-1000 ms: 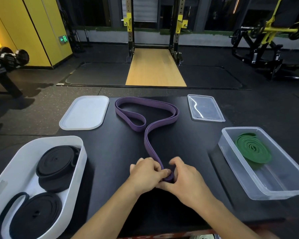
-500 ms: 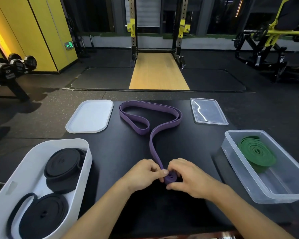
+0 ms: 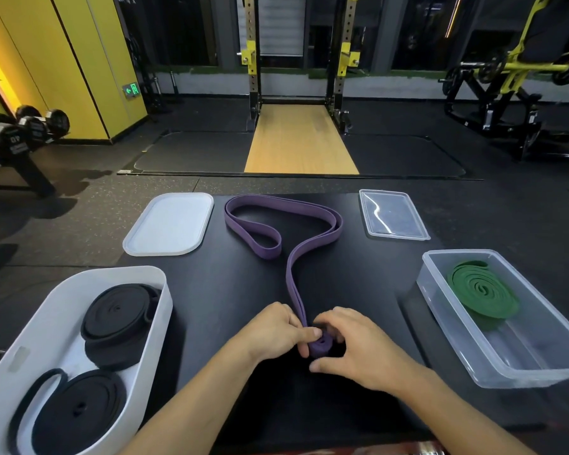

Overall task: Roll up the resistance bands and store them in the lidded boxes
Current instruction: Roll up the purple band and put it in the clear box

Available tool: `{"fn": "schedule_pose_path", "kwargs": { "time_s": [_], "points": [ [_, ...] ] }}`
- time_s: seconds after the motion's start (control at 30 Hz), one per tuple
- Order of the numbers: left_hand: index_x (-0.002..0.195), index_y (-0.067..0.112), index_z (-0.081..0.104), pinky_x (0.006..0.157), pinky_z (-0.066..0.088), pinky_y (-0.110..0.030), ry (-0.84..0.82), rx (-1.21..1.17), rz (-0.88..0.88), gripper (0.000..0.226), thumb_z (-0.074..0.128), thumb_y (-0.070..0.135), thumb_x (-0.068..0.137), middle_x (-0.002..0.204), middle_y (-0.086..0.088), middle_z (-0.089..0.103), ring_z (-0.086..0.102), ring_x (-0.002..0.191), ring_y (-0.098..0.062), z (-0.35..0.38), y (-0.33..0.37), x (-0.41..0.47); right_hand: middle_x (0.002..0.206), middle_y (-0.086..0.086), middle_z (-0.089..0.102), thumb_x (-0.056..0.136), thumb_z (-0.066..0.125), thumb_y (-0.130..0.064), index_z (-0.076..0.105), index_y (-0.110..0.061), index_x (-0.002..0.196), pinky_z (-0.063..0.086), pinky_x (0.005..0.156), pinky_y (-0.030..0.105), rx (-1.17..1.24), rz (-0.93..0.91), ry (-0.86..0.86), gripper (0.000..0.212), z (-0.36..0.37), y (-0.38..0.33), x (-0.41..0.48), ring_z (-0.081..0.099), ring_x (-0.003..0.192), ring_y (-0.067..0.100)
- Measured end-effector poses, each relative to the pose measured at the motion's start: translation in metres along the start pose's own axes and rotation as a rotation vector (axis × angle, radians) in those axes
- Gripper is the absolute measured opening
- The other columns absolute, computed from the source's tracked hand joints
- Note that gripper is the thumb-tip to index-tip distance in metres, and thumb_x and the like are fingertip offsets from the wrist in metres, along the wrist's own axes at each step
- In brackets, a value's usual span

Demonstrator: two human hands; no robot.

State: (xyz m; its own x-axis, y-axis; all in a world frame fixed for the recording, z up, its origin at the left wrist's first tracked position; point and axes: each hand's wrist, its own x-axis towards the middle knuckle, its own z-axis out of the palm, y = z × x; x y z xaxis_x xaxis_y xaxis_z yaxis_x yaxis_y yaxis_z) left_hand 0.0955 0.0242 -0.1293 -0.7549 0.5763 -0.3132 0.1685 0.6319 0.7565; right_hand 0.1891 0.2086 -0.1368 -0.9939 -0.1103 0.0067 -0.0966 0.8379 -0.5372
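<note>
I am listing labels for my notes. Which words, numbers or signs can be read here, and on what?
"40", upside down, likely: on a dumbbell end.
Smaller print under it: too blurred to read.
Green exit sign on the yellow wall: an arrow and a running figure, no words.
Nothing else shows text.

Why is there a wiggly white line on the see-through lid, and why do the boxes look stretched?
Head view: the wiggle on the clear lid is glare, a light reflecting off shiny plastic. Head view: the wide-angle lens stretches the white box and clear box near the picture's sides. Head view: the purple band looks sharp, not blurry.
</note>
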Motion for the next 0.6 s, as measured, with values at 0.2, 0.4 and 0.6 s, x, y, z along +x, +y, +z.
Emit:
{"fn": "schedule_pose_path", "kwargs": {
  "time_s": [0.2,0.4,0.6],
  "points": [
    [0.057,0.022,0.074,0.083,0.042,-0.019,0.017,0.021,0.002,0.040,0.077,0.048,0.087,0.094,0.011,0.056,0.058,0.087,-0.002,0.001,0.000,0.001,0.078,-0.005,0.055,0.066,0.078,-0.075,0.044,-0.025,0.082,0.038,0.059,0.026,-0.132,0.139,0.090,0.063,0.007,-0.022,0.003,0.048,0.072,0.012],
    [0.055,0.024,0.045,0.059,0.036,-0.026,0.047,-0.120,-0.035,0.052,0.090,0.042,0.073,0.063,0.007,0.051,0.042,0.057,-0.011,-0.004,-0.005,0.004,0.084,-0.007,0.052,0.080,0.079,-0.059,0.047,-0.022,0.088,0.038,0.066,0.024,-0.111,-0.009,-0.011,0.049,-0.001,-0.011,0.012,0.046,0.078,0.011],
    [0.068,0.022,0.064,0.058,0.037,-0.014,-0.019,-0.154,0.025,0.035,0.079,0.049,0.085,0.057,0.018,0.054,0.046,0.053,0.003,-0.009,-0.009,-0.001,0.091,-0.014,0.052,0.085,0.078,-0.049,0.052,-0.029,0.095,0.042,0.078,0.021,-0.094,-0.099,-0.075,0.034,-0.011,-0.003,0.017,0.047,0.092,0.004]
  ]
}}
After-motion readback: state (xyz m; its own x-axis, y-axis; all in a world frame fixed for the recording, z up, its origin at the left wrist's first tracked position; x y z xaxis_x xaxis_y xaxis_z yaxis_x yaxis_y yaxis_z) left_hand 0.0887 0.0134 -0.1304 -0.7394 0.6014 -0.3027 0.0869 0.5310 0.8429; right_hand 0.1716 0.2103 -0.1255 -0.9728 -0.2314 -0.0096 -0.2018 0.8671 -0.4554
